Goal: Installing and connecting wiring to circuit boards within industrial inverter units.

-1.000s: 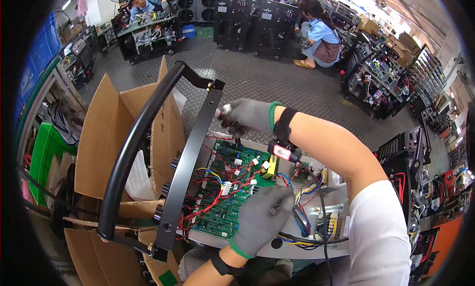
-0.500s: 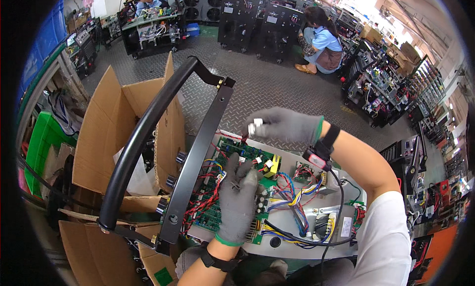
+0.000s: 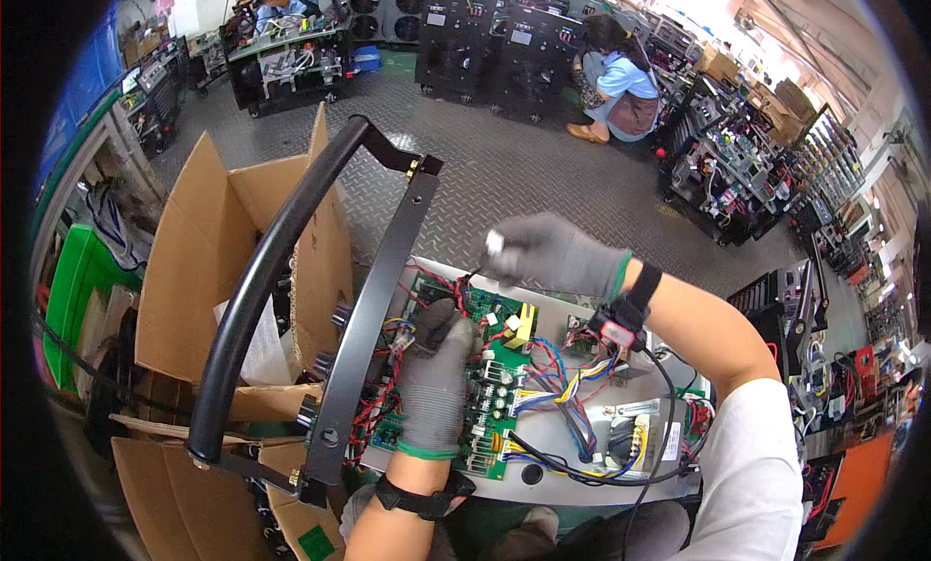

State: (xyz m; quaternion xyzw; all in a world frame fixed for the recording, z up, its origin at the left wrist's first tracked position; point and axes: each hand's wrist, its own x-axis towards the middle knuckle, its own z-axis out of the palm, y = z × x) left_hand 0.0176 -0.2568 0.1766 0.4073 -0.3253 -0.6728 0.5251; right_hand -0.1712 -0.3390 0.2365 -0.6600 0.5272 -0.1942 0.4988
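Both my hands wear grey gloves with green cuffs. My right hand [image 3: 555, 255] is raised over the far edge of the unit, fingers closed on a white wire connector [image 3: 496, 242] that pokes out at the fingertips. My left hand [image 3: 436, 382] lies over the green circuit board [image 3: 493, 406], its fingers curled together next to the red wires [image 3: 460, 291]; what they grip is hidden. Yellow-wrapped transformer [image 3: 525, 325] and small white plugs sit right of those fingers. A black metal panel with a curved handle [image 3: 262, 280] stands along the unit's left side.
Open cardboard boxes [image 3: 189, 270] stand at left, near a green bin [image 3: 78, 294]. Bundled coloured wires and a black cable [image 3: 572, 472] cross the grey metal base [image 3: 558, 488]. One person crouches [image 3: 626, 91] beyond, by black cabinets [image 3: 538, 62]; another works at far left.
My left hand has shifted up and left, its fingers curling in toward the red wires. My right hand stays raised with the connector, its fingers closing further around it.
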